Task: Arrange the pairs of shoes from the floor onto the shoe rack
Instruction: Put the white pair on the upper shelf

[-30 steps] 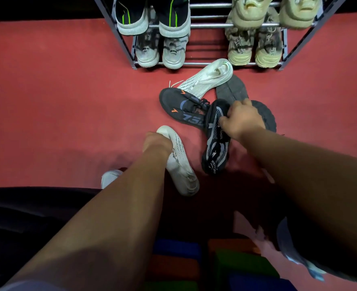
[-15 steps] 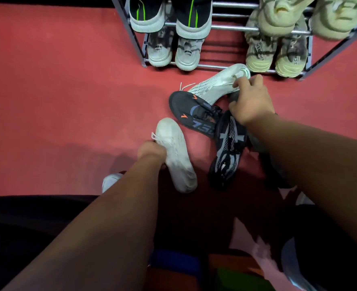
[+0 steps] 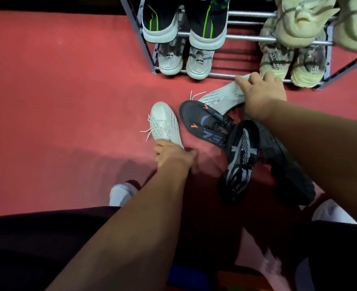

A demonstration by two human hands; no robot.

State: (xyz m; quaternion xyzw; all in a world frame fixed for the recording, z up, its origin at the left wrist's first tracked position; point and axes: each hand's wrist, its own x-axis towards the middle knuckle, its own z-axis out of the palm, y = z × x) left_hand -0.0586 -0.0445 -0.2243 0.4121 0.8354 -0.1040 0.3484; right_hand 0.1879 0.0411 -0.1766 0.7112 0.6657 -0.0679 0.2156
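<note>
My left hand [image 3: 170, 153] grips the heel of a white knit sneaker [image 3: 165, 123] that stands upright on the red floor, toe pointing away. My right hand [image 3: 261, 94] closes on the heel of the matching white sneaker [image 3: 221, 99], which lies on its side in front of the metal shoe rack [image 3: 249, 38]. Between them lie a black sneaker with orange marks [image 3: 202, 120], a black and grey patterned sneaker [image 3: 239, 162] and an upturned black sole [image 3: 286, 171].
The rack holds black-and-green shoes [image 3: 184, 19] above light grey ones [image 3: 181, 59] on the left, and pale green pairs [image 3: 288, 59] on the right, with a gap in the middle. My own white shoes [image 3: 121, 194] and dark trouser legs fill the foreground.
My right hand left the black patterned shoe and moved up to take the white sneaker's heel. My left hand turned the other white sneaker upright and shifted it forward.
</note>
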